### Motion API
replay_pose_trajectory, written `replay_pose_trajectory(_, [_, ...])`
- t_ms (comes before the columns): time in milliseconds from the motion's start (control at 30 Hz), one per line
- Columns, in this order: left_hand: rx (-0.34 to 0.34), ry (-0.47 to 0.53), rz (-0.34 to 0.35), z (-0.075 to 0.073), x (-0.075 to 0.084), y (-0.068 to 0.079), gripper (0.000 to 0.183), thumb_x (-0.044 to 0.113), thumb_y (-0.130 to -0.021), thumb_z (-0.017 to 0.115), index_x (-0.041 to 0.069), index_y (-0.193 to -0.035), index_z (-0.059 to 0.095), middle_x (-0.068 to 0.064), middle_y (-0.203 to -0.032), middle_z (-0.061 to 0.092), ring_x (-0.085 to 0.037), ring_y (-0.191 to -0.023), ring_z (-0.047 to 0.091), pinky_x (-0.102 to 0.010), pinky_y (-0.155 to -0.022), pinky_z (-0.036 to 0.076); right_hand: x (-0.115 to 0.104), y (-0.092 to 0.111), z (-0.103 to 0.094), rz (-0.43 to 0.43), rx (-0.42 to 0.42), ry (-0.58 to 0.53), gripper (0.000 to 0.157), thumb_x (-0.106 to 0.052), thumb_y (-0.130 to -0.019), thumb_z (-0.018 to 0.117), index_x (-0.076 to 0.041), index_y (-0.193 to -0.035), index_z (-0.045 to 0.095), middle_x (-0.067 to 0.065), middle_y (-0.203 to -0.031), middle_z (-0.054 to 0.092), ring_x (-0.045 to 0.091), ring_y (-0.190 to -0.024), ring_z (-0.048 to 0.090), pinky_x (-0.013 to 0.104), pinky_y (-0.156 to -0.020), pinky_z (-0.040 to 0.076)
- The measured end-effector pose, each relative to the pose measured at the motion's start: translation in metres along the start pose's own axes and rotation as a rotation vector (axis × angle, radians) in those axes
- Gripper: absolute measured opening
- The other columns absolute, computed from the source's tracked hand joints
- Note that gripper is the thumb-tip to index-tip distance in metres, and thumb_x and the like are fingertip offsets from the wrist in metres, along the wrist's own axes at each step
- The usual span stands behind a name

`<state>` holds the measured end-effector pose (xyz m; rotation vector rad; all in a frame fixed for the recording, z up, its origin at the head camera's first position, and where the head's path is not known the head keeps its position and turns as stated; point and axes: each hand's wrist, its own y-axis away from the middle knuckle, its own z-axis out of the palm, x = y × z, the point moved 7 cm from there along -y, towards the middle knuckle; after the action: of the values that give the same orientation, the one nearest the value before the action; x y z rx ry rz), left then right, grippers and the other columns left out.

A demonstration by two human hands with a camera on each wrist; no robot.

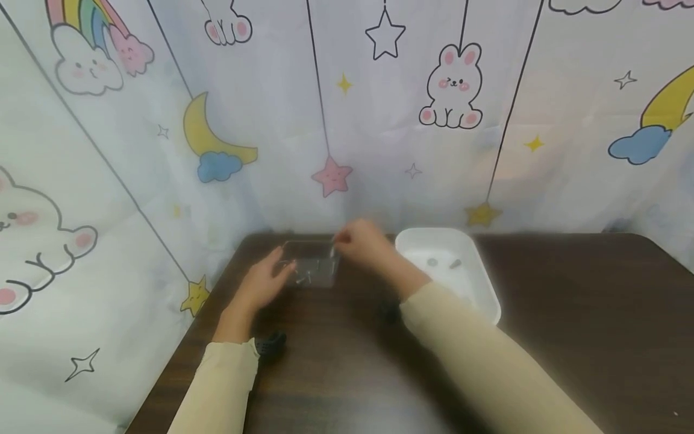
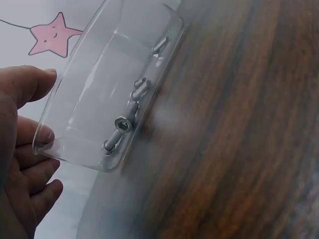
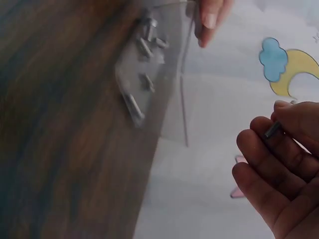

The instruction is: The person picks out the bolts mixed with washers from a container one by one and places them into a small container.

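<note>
A clear plastic box (image 1: 320,274) with several metal screws (image 2: 121,124) lying in it stands near the table's back left edge. My left hand (image 1: 262,282) holds the left end of this box, its thumb and fingers at the walls. Just off the box's right end, my raised right hand (image 1: 365,244) pinches a small metal screw (image 3: 274,130) between thumb and fingertips. The right wrist view shows that screw's shaft sticking out; the rest of it is covered by the thumb. The right hand is blurred in the head view.
Right of the box stands a white tray (image 1: 484,280) with small grey pieces (image 1: 454,264) in it; my right forearm partly covers it. The dark wooden table (image 1: 325,374) meets a patterned curtain (image 1: 374,120) behind. Dark wrist devices (image 1: 270,345) sit at the sleeves.
</note>
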<state>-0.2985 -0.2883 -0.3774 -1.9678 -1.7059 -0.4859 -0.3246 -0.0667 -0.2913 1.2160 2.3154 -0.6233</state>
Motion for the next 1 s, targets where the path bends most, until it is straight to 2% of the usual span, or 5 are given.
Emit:
replay_pose_trajectory(133, [0.012, 0.018, 0.014, -0.001, 0.0, 0.001, 0.069, 0.043, -0.101, 0.051, 0.004, -0.154, 0.03, -0.018, -0.159, 0.03, -0.039, -0.145, 0.03, -0.054, -0.12, 0.023, -0.001, -0.006, 0.019, 0.005, -0.028, -0.012, 0.018, -0.01, -0.091, 0.067, -0.005, -0.106, 0.074, 0.008, -0.101, 0.074, 0.017, -0.081, 0.066, 0.028, -0.074, 0.058])
replay_pose_trajectory(467, [0.036, 0.016, 0.049, 0.0, -0.003, 0.001, 0.07, 0.044, -0.1, 0.052, 0.004, -0.154, 0.031, -0.018, -0.157, 0.034, -0.038, -0.143, 0.034, -0.053, -0.12, 0.025, -0.011, -0.011, 0.055, -0.066, -0.053, 0.102, 0.019, -0.004, -0.089, 0.066, -0.007, -0.106, 0.075, 0.008, -0.109, 0.074, 0.022, -0.102, 0.068, 0.033, -0.091, 0.056])
replay_pose_trajectory(700, [0.043, 0.017, 0.052, 0.001, -0.004, 0.001, 0.07, 0.044, -0.1, 0.052, 0.002, -0.153, 0.031, -0.019, -0.156, 0.035, -0.038, -0.143, 0.035, -0.053, -0.119, 0.026, -0.011, -0.011, 0.069, -0.057, -0.062, 0.114, 0.02, -0.005, -0.088, 0.068, -0.01, -0.106, 0.075, 0.006, -0.109, 0.073, 0.022, -0.105, 0.067, 0.035, -0.095, 0.055])
replay_pose_trajectory(1000, [0.033, 0.015, 0.038, -0.001, -0.002, 0.003, 0.073, 0.05, -0.099, 0.05, 0.004, -0.153, 0.031, -0.017, -0.157, 0.034, -0.038, -0.144, 0.033, -0.053, -0.119, 0.025, -0.011, -0.01, 0.075, -0.1, -0.039, 0.158, 0.016, -0.01, -0.091, 0.068, -0.011, -0.105, 0.075, 0.006, -0.108, 0.075, 0.02, -0.103, 0.069, 0.033, -0.093, 0.056])
